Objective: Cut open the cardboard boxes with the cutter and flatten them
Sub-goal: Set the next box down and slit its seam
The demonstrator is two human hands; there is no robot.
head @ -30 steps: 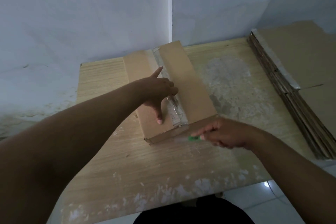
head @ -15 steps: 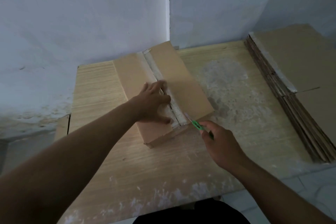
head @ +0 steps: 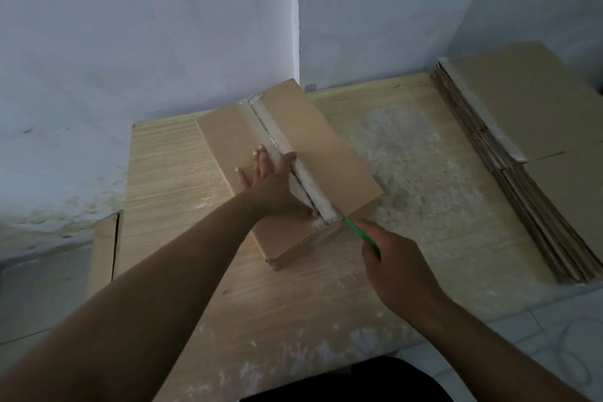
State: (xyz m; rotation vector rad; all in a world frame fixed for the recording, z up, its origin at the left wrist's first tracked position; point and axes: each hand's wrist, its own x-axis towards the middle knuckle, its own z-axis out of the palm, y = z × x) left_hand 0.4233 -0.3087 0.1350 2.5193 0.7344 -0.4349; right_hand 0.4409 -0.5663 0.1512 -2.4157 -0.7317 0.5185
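Note:
A brown cardboard box (head: pixel 329 153) lies on the worn wooden table (head: pixel 248 310), its top seam covered by whitish tape that runs from the far end to the near end. My left hand (head: pixel 270 186) presses flat on the box's left flap, fingers straight and spread beside the seam. My right hand (head: pixel 398 268) grips a green cutter (head: pixel 360 233), whose tip touches the near end of the taped seam. Along the near half of the seam a dark gap shows between the flaps.
A stack of flattened cardboard (head: pixel 528 153) lies along the table's right side. Another cardboard piece (head: pixel 104 248) stands off the table's left edge. White walls meet in a corner right behind the box. Tiled floor shows at the lower right.
My left hand has gone from a pointing pose to lying flat on the left flap. My right hand has brought the cutter from the box's front face up to the seam's near end.

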